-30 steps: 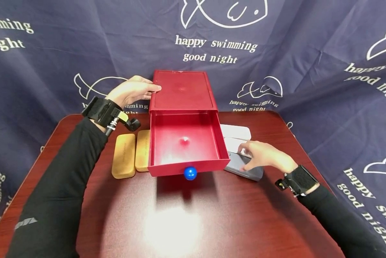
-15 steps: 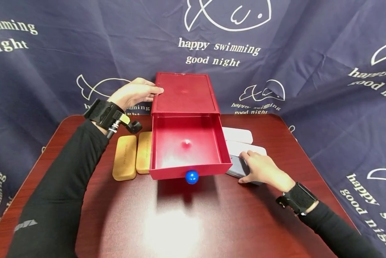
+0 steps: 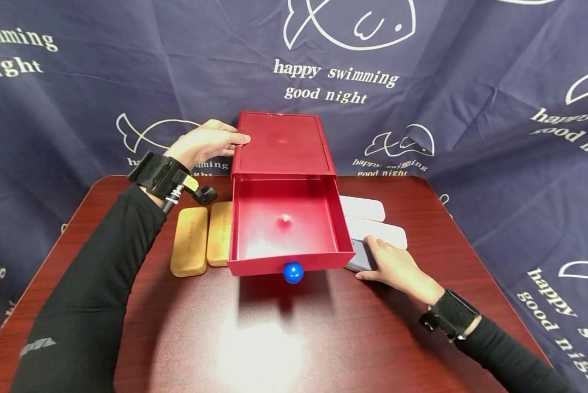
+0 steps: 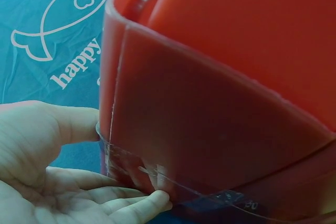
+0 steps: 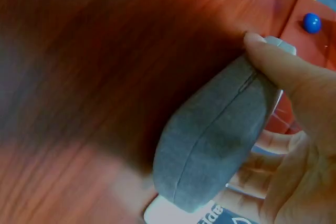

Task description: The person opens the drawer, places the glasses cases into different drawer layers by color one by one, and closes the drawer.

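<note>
A red box (image 3: 285, 143) stands at the back of the table with its drawer (image 3: 269, 267) pulled out; nothing lies inside. A round blue knob (image 3: 293, 272) sits on the drawer front. My left hand (image 3: 207, 143) holds the box's left side, thumb on the top edge and fingers against the side wall. Right of the drawer, my right hand (image 3: 397, 267) grips a grey glasses case (image 3: 361, 255) between thumb and fingers. In the right wrist view, the case (image 5: 210, 135) is tilted, its seam running lengthwise.
Two gold glasses cases (image 3: 189, 241) lie side by side left of the drawer, one partly behind it. On the right are two white glasses cases (image 3: 364, 208), just beyond the grey one. A dark blue printed cloth (image 3: 195, 65) hangs behind the table (image 3: 185, 338).
My right hand has come down onto the grey case and closed its fingers and thumb around it. The left hand keeps its hold on the box. The whole view has shifted slightly.
</note>
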`<action>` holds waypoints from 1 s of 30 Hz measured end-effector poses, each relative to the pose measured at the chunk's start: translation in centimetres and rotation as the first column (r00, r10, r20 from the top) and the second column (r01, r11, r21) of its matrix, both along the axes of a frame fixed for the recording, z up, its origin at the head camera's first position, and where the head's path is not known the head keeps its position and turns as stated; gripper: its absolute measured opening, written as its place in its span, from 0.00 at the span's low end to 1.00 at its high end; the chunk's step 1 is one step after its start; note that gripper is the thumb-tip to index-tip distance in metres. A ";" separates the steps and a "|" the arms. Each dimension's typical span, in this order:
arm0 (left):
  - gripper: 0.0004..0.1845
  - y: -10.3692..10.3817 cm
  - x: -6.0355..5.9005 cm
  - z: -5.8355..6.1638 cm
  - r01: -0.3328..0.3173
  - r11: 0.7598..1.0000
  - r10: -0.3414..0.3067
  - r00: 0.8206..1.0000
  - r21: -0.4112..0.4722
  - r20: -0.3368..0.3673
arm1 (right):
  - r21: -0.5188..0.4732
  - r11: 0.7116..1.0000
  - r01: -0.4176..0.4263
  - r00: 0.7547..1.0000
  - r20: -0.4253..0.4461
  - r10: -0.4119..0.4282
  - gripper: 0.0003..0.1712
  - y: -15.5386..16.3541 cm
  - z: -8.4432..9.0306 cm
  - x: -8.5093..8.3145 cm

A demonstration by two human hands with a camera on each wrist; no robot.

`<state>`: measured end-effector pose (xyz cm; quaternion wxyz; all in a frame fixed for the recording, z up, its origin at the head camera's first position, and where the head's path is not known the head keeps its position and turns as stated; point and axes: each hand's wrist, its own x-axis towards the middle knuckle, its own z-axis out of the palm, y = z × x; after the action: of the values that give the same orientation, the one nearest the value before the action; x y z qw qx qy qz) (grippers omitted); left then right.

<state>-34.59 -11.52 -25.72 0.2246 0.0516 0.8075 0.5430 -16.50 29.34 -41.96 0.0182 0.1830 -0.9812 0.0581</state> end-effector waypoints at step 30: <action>0.36 -0.5 0.2 -0.5 0.026 1.000 -0.025 0.999 0.015 -0.036 | 0.089 0.986 -0.142 0.959 0.260 0.115 0.45 0.8 3.7 -1.3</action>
<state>-34.34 -12.04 -26.19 0.2167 0.0734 0.8065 0.5451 -17.84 30.10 -38.26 -0.1211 0.2381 -0.9632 0.0293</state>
